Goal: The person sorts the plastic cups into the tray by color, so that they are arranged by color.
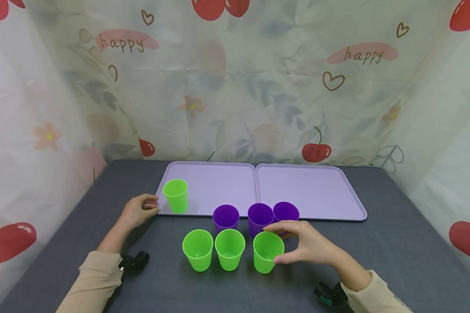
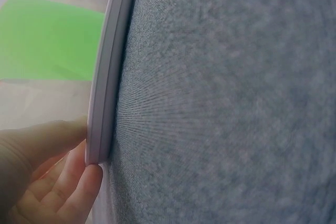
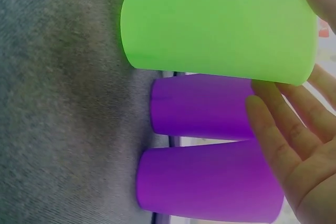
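Green rightmost cup [image 1: 263,263] is held at its rim by widely curved fingers of the right hand [image 1: 313,244]; left hand [image 1: 138,211] pinches left tray [image 1: 219,184], probably for steadiness.

Head view: illumination is even and diffuse; the side panels [image 1: 450,139] read brighter than the rear curtain [image 1: 235,87]. Soft shadows fall on the tabletop [image 1: 160,287] near the green cups [image 1: 229,258]. Left wrist view: hazy, low contrast, tabletop weave blurred. Right wrist view: background behind the right hand [image 3: 304,150] is washed out.
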Tool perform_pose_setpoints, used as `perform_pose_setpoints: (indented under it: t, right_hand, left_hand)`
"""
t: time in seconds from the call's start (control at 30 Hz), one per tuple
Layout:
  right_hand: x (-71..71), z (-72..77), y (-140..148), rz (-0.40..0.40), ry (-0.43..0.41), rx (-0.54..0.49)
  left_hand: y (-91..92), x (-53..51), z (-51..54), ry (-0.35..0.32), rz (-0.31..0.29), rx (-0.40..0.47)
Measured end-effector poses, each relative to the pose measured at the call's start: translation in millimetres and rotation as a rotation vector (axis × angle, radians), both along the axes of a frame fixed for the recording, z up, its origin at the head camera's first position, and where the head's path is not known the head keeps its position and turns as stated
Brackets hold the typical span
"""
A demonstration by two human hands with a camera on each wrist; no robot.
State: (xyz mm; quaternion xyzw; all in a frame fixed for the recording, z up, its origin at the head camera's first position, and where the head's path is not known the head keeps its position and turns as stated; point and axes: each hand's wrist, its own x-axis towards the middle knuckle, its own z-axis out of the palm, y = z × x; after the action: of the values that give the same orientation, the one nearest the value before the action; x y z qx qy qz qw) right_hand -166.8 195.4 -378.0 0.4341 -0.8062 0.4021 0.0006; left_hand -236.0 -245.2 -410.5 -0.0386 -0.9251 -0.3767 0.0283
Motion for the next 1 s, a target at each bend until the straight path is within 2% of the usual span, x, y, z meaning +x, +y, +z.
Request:
perform_pose_setpoints:
  t: [0.3, 0.63, 1.0]
  right_hand:
    - [1.4, 14.2, 4.6, -0.035, 0.004, -0.011]
    - [0.9, 29.9, 9.3, -0.034, 0.062, -0.023]
    - [-1.6, 50.2, 13.0, -0.043, 0.089, -0.026]
  left_hand:
    - [-0.9, -1.1, -0.5, 0.002, -0.004, 0.001]
    - [-0.6, -1.1, -1.0, -0.001, 0.001, -0.002]
    - [-1.0, -1.5, -0.9, -0.012, 0.0, -0.002]
